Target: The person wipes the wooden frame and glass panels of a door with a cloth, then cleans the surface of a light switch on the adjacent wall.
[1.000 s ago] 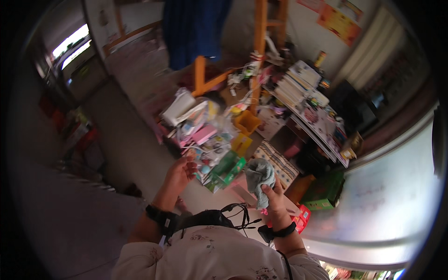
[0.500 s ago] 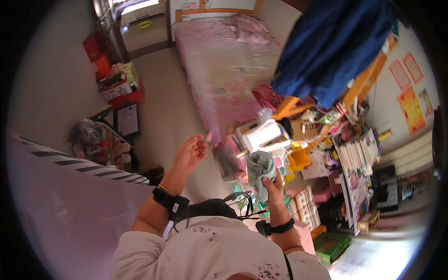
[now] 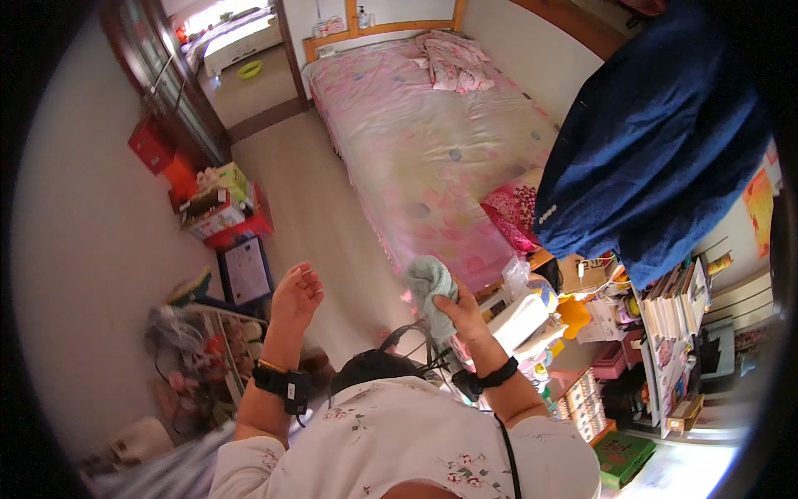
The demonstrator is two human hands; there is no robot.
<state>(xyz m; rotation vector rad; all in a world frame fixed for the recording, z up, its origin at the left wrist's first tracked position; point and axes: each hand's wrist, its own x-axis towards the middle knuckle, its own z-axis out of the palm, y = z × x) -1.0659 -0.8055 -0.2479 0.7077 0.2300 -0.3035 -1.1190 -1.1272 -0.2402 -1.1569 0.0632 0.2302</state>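
My right hand (image 3: pixel 468 318) grips a bunched grey-green cloth (image 3: pixel 431 291), with the thumb pressed on its near side. The cloth hangs in front of me, level with the bed's near end. My left hand (image 3: pixel 297 299) is held up over the floor to the left, apart from the cloth. Its fingers are loosely bent and slightly apart, and nothing shows in them. Each wrist carries a black band with a small box.
A bed (image 3: pixel 399 150) with a pink floral cover stretches ahead. A dark blue garment (image 3: pixel 648 150) hangs at the right above a cluttered desk and books (image 3: pixel 672 303). Boxes (image 3: pixel 216 216) and a loaded rack (image 3: pixel 224 345) line the left wall. A green box (image 3: pixel 625 457) stands low right.
My view has swung to the right and the striped sheet at left has mostly left it. The cloth moved up and left in the picture, still in my right hand. My left hand shifted left and lower.
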